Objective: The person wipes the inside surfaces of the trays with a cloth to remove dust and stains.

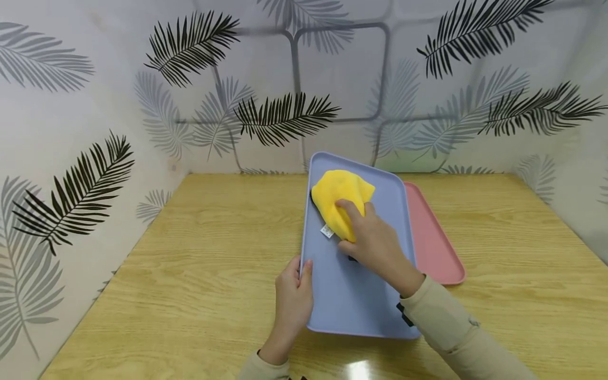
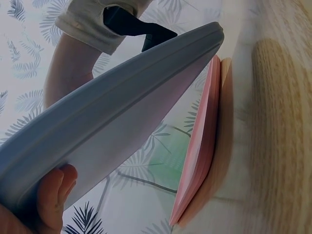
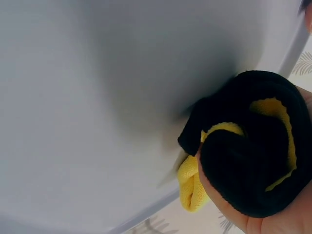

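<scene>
My left hand grips the left rim of a blue rectangular tray, thumb on the inner side and fingers underneath. The tray is tilted up off the table, as the left wrist view shows from its edge. On the tray's upper left part, my right hand holds a bunched cloth, yellow on one side with a small white tag. In the right wrist view the black side of the cloth shows, folded inside the hand, close against the tray surface.
A pink tray lies on the wooden table behind and to the right of the blue one, partly covered by it. A wall with a feather pattern stands at the back and on the left side.
</scene>
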Available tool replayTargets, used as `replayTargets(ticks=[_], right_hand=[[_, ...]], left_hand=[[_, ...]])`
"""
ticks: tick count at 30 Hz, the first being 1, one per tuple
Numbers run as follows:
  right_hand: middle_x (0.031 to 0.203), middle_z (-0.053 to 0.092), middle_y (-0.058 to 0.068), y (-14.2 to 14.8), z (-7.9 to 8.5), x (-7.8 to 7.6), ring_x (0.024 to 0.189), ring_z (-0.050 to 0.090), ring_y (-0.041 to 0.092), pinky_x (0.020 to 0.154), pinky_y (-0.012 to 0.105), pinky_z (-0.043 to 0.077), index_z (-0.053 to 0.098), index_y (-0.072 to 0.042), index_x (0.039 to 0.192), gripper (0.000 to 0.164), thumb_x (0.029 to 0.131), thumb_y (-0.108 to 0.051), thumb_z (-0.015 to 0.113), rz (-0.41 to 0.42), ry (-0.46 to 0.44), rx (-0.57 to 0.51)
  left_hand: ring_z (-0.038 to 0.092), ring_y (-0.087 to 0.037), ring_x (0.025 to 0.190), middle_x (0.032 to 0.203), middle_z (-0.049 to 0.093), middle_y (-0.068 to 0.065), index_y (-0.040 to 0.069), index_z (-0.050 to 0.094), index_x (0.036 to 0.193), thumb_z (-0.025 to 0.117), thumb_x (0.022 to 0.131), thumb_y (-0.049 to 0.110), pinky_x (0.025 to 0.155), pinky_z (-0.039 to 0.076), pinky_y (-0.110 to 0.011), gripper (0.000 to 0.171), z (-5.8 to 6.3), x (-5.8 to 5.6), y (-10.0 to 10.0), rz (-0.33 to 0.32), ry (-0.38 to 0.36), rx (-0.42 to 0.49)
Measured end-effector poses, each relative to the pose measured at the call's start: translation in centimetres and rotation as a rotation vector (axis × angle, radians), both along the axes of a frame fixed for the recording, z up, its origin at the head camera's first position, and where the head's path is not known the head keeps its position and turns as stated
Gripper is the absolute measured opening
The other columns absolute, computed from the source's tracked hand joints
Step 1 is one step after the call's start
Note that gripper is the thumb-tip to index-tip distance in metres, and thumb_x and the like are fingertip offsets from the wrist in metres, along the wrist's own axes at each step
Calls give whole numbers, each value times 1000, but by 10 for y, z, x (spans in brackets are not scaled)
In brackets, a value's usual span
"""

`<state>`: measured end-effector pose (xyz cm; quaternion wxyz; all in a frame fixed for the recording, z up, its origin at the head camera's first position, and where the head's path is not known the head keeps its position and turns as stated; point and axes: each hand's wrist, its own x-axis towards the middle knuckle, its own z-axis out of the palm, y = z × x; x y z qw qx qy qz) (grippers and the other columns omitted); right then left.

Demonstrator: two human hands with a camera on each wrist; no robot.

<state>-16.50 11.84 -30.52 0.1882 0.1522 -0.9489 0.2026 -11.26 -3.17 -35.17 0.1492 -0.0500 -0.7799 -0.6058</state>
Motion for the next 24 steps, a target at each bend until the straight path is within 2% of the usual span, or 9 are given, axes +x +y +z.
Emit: replayTargets(ticks=[5, 10, 17, 24], right_hand=[[87, 42, 19, 9, -3, -3, 48, 40, 21, 40, 29, 34, 42, -14, 123, 64, 66, -12, 71, -15, -4, -6], [87, 41, 19, 24, -10, -3, 47, 39, 21, 39, 29, 33, 40, -14, 124, 64, 67, -11, 70, -51, -49, -4], [99, 41, 27, 45, -18, -6, 49, 42, 24, 39, 31, 34, 37, -13, 126, 64, 70, -11, 68, -87, -79, -8], [89, 40, 23, 57, -23, -10, 54, 43, 25, 41, 31, 34, 35, -13, 126, 65, 70, -13, 68, -121, -115, -18]], left_hand=[[39, -6, 43, 53, 40, 2, -9, 59, 91, 48, 90, 0, 37, 32, -21, 14, 1, -1, -1, 18, 13, -2], [36, -5, 43, 53, 38, 2, -9, 58, 92, 47, 90, 1, 37, 31, -20, 15, 1, -1, -2, 11, 21, -2], [36, -5, 43, 53, 38, 2, -9, 58, 92, 47, 91, 1, 37, 30, -20, 15, 3, -1, -3, 13, 19, -9], [39, -6, 45, 55, 41, 0, -10, 58, 94, 47, 91, 3, 39, 34, -21, 17, 5, -1, -5, 20, 28, -3]])
